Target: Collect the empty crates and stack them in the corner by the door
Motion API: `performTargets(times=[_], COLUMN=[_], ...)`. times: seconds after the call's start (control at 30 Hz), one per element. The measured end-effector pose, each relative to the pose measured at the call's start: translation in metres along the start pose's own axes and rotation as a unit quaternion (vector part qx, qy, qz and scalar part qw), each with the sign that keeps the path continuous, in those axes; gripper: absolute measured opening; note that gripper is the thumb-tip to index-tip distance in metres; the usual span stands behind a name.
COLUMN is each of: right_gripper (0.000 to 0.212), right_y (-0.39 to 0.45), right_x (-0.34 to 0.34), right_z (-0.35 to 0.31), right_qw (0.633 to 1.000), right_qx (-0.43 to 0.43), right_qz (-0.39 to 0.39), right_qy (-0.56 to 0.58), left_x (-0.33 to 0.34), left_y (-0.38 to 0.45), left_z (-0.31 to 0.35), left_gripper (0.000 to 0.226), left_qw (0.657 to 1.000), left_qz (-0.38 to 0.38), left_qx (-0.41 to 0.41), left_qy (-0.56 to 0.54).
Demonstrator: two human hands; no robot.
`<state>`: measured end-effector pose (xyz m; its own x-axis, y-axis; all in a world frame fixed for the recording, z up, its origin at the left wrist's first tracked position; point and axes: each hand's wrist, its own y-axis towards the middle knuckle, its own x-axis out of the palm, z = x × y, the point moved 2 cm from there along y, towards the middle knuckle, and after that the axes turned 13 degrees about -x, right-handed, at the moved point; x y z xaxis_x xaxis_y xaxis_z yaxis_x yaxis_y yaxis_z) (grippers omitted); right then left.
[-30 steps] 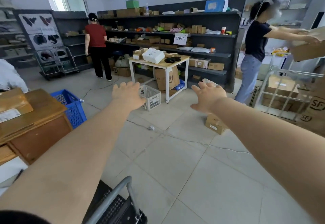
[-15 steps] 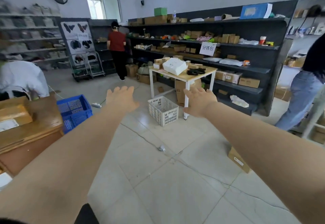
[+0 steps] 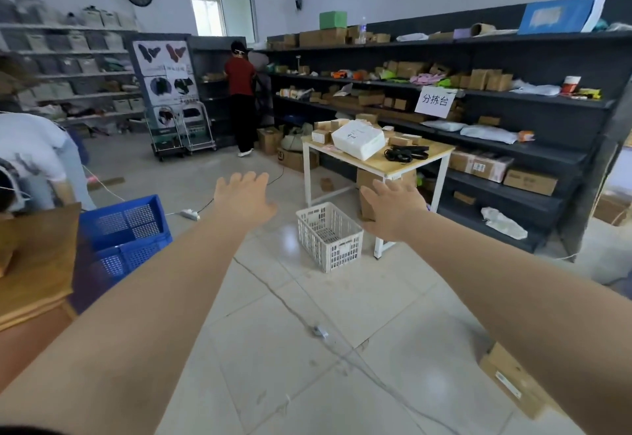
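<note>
A white plastic crate point(image 3: 330, 236) stands empty on the tiled floor beside a leg of the small table point(image 3: 431, 157). A blue crate point(image 3: 127, 233) stands on the floor at the left, next to a wooden desk. Both my arms are stretched out forward. My left hand point(image 3: 243, 197) hovers open to the left of the white crate, well short of it. My right hand point(image 3: 393, 209) hovers open to the crate's right. Neither hand touches anything.
A wooden desk point(image 3: 32, 263) is at the near left with a person in white point(image 3: 32, 150) bending behind it. A person in red point(image 3: 240, 99) stands at the dark shelves point(image 3: 513, 99). A cardboard box point(image 3: 513, 380) and a cable with a power strip point(image 3: 190, 214) lie on the floor.
The view has swung left and moved nearer the white crate, which now looks larger between my hands. The person at the right has left the view. Both hands stay open.
</note>
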<state>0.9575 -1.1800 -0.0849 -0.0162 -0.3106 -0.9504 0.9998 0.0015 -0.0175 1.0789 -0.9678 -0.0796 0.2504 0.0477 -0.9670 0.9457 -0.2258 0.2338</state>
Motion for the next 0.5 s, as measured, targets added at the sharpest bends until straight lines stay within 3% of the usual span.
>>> performTargets(times=[0.5], right_gripper=[0.075], right_y=[0.300], right_x=[0.056], right_z=[0.081], right_qw=[0.999], right_qx=[0.023], right_qz=[0.001], right_qy=[0.037], left_x=[0.083], left_y=[0.283], left_z=[0.027], left_gripper=[0.066], left_qw=[0.999], left_qz=[-0.032], left_qx=[-0.024], left_qy=[0.004])
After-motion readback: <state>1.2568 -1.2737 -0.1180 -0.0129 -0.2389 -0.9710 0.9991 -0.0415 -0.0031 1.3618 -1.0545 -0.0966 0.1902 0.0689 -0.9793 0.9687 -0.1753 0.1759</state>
